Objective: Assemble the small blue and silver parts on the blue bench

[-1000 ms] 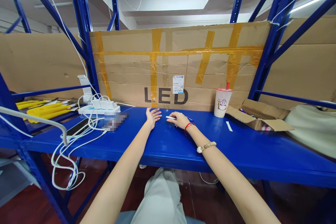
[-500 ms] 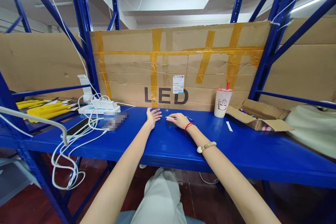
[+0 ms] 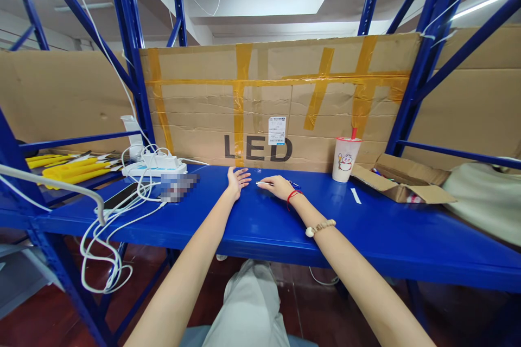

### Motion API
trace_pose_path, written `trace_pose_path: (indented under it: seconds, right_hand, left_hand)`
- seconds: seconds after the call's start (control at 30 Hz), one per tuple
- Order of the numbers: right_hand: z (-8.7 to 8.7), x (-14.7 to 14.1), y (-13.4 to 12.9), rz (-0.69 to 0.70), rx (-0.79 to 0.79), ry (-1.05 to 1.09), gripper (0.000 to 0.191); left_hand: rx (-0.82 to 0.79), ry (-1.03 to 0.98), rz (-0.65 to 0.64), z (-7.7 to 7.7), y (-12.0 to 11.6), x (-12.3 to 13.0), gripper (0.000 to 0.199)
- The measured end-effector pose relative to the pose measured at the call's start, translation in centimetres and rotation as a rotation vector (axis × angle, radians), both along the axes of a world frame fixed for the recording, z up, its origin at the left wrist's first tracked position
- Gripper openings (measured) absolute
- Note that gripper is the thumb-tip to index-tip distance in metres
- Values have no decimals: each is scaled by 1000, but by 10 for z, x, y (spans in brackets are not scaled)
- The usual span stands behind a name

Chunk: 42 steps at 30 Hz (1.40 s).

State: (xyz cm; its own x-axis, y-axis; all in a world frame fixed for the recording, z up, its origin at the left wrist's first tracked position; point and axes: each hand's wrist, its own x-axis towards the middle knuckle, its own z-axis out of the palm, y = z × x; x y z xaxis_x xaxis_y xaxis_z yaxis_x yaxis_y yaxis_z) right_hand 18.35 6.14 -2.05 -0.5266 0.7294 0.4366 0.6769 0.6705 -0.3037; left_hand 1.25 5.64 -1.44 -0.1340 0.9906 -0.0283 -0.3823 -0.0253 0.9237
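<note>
My left hand rests on its side on the blue table, fingers apart and nothing in it. To its right, my right hand lies on the table with its fingers closed on a thin white stick-like object, perhaps a pen, whose tip points left toward my left hand. Just behind my right hand is a small dark blue object, partly hidden by the hand. A white cup with a red straw stands further right, and a white strip lies in front of it.
An open cardboard box with small items and a pale green cloth or bag are at the right. At the left are a white power strip, tangled cables, a black phone and yellow-handled tools. A taped cardboard panel stands behind.
</note>
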Motion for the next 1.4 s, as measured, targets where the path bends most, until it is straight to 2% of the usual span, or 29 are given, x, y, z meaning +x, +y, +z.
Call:
trace_pose_path:
  seconds: [0.47,1.2,1.4]
  right_hand:
    - [2,0,1,-3,13,-18,29]
    - [1,1,1,15,17,-18,32]
    - [3,0,-2,-17,35,-41,32]
  left_hand:
    - [-10,-44,2,5,-6,2,48]
    - [-9,-66,18,3,-3,2,46]
    - [-6,-63,17,2,-2,2,46]
